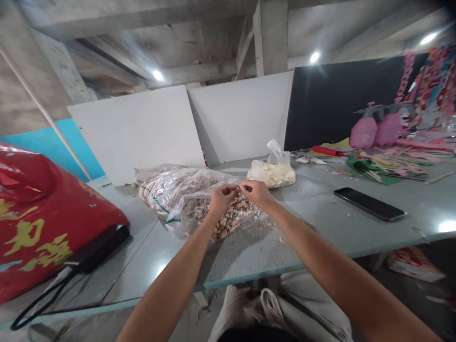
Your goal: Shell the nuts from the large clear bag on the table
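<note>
Over the mouth of a clear plastic bag (171, 185), my left hand (221, 197) and my right hand (257, 192) meet, fingertips pinched together. Between them they grip something small, mostly hidden by the fingers, which looks like a garlic clove. Below lies a loose pile of unpeeled garlic cloves (228, 223) with papery skins, spilling out of the bag onto the table. Just beyond my right hand, a thin white plastic bag (276, 171) holds pale peeled cloves.
A black phone (369, 204) lies on the grey table (256, 259) to the right. At left are a large red bag (53, 204) and a black power bank (101, 247) with a cable. Pink bottles (363, 133) and paper scraps lie back right; white boards (245, 116) stand behind.
</note>
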The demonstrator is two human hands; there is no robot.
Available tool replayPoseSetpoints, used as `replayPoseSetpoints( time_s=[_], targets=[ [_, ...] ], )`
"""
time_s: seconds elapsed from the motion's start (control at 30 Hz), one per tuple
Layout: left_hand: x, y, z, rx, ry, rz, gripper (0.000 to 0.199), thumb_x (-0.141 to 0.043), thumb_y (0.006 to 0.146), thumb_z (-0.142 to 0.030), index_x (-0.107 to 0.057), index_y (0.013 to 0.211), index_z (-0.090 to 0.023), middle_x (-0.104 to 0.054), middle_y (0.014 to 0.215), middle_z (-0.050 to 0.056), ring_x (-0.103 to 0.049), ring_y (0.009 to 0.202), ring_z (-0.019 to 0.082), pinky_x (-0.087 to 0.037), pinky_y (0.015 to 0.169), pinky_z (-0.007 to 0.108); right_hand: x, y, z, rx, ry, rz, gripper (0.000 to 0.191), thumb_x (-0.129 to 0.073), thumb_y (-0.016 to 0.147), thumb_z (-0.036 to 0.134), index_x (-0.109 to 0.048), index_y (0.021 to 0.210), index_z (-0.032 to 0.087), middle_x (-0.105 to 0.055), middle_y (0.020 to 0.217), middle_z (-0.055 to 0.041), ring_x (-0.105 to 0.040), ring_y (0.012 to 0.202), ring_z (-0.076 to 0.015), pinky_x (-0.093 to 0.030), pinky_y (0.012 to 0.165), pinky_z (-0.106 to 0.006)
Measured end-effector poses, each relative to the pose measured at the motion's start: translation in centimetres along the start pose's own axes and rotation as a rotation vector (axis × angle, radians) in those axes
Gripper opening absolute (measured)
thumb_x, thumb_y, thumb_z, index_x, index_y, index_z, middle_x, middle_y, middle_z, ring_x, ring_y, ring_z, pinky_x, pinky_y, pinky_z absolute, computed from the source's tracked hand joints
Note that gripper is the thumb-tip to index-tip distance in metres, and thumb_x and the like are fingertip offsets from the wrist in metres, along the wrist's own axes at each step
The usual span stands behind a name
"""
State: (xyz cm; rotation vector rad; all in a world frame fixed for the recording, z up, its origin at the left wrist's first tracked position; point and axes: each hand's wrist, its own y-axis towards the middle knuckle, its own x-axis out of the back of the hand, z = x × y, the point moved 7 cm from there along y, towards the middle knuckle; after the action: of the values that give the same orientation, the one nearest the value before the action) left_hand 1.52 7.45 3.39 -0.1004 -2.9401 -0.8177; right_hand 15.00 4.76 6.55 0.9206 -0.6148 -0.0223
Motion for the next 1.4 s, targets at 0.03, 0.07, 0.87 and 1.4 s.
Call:
replayPoseSetpoints(
  time_s=[0.03,0.07,0.87,1.4],
  targets=[
    [0.1,0.0,0.0,-0.005,-0.001,-0.001,0.030,-0.072,0.061,-0.037,-0.068,0.078,-0.012,-0.066,0.069,0.004,-0.059,0.059,0.012,-0.046,0.057,0.023,0.1,0.0,0.2,0.014,0.003,0.004,0.021,-0.050,0.079,0.022,-0.070,0.083,0.016,-0.069,0.077,-0.0044,-0.061,0.072,-0.0144,-0.041,0.067,-0.021],
    [0.1,0.0,-0.1,-0.009,0.005,-0.002,0.030,-0.072,0.061,-0.037,-0.068,0.077,-0.012,-0.066,0.068,0.003,-0.059,0.059,0.012,-0.046,0.057,0.023,0.1,0.0,0.3,0.023,0.000,0.011,0.021,-0.050,0.079,0.023,-0.070,0.083,0.017,-0.069,0.079,-0.0048,-0.061,0.073,-0.0146,-0.042,0.068,-0.022],
    [-0.4,-0.2,0.3,0.068,-0.096,0.009,0.035,-0.075,0.057,-0.038,-0.069,0.078,-0.011,-0.067,0.066,0.003,-0.061,0.060,0.013,-0.050,0.061,0.025,-0.4,0.1,-0.2,-0.043,-0.067,-0.015,0.017,-0.051,0.073,0.018,-0.068,0.076,0.016,-0.065,0.067,-0.0021,-0.055,0.061,-0.0125,-0.039,0.059,-0.020],
    [0.2,-0.2,-1.5,-0.111,0.182,0.007,0.034,-0.068,0.066,-0.040,-0.057,0.087,-0.015,-0.064,0.076,0.004,-0.058,0.060,0.012,-0.044,0.053,0.021,0.0,0.1,-0.5,-0.062,0.029,0.053,0.024,-0.051,0.079,0.027,-0.071,0.087,0.016,-0.069,0.073,-0.0043,-0.061,0.069,-0.0153,-0.043,0.064,-0.023]
  ],
)
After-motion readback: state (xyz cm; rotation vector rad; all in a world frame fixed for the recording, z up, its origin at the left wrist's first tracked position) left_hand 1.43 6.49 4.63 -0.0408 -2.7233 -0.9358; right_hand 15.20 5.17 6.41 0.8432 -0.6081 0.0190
